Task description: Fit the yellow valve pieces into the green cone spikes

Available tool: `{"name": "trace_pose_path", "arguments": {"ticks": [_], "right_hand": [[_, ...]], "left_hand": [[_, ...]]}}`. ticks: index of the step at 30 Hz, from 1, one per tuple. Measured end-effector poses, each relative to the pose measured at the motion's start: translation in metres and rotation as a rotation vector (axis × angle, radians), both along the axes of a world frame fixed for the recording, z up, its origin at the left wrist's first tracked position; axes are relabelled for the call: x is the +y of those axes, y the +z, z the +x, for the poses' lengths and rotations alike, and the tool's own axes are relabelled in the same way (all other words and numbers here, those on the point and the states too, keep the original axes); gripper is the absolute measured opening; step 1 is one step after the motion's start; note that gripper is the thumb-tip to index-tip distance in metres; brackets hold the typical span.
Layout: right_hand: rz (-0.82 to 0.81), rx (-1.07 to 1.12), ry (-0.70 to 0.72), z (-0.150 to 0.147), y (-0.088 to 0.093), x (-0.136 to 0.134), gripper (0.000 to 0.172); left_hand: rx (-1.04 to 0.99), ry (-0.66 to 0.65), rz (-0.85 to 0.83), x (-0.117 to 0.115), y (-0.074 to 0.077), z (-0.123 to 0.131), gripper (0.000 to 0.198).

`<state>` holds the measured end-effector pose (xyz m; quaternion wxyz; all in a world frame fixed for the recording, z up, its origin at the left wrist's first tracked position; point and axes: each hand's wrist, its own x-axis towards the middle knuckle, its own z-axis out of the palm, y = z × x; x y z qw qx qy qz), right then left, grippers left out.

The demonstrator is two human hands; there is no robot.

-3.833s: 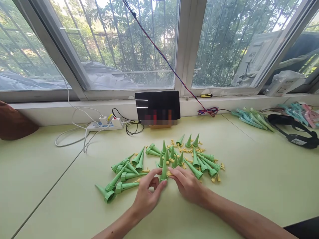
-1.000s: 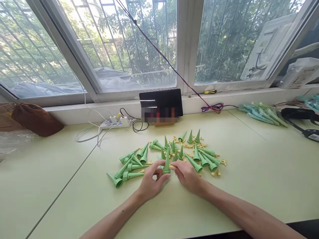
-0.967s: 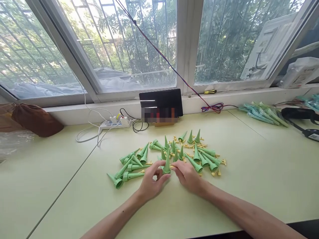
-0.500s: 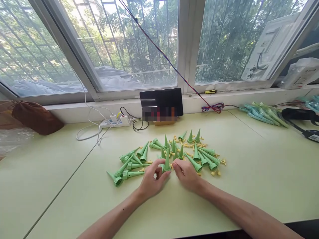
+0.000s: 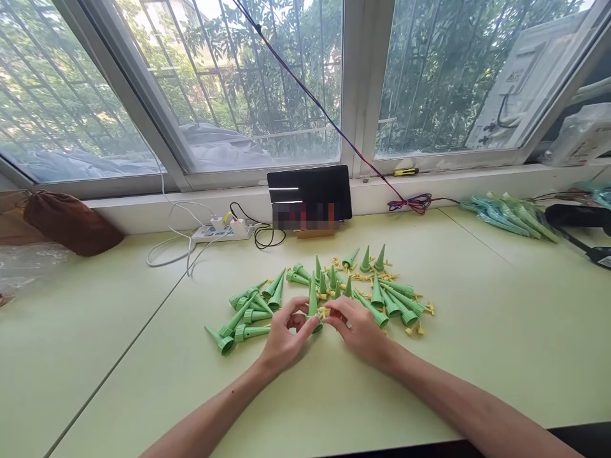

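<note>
My left hand (image 5: pixel 282 337) is closed around the base of a green plastic watering spike (image 5: pixel 312 298), whose pointed tip is up. Beside the spike's lower right side, my right hand (image 5: pixel 360 329) pinches a small yellow valve (image 5: pixel 324 312). Whether the valve sits in the spike's hole cannot be made out. More green spikes lie left of my hands, such as a tipped one (image 5: pixel 225 344) with its hollow base showing. Others stand upright behind or lie to the right, near a lying spike (image 5: pixel 407 313). Loose yellow valves (image 5: pixel 414 330) are scattered among them.
A dark-screened tablet (image 5: pixel 310 191) leans at the back under the window. To its left are a white power strip (image 5: pixel 222 233) with cables and a brown pouch (image 5: pixel 71 222). Bundled red-blue wire (image 5: pixel 410 203), bagged spikes (image 5: pixel 510 216) and a black strap (image 5: pixel 580 222) lie right.
My left hand and its spike have shifted slightly left. The fingers of my right hand have loosened from a tight curl into a pinch, and the yellow valve shows more clearly.
</note>
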<state>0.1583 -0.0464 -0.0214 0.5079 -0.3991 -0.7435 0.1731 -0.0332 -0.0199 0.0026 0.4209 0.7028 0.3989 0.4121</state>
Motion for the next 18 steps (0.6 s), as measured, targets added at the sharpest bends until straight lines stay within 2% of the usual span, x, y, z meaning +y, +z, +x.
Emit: {"name": "trace_pose_path", "arguments": {"ticks": [4,8,14,18], "right_hand": [[0.08,-0.074,-0.025,0.001,-0.006,0.0,0.013],[0.085,-0.11,-0.032,0.002,-0.007,-0.001,0.014],[0.045,-0.041,-0.014,0.002,-0.008,-0.002,0.013],[0.005,-0.038,-0.016,0.003,-0.01,-0.002,0.019]], "left_hand": [[0.003,-0.035,-0.037,-0.003,0.003,0.0,0.032],[0.01,-0.056,-0.023,-0.004,0.003,-0.001,0.032],[0.043,-0.095,0.07,-0.003,-0.009,-0.004,0.03],[0.069,-0.113,0.163,-0.002,-0.017,-0.005,0.029]]}}
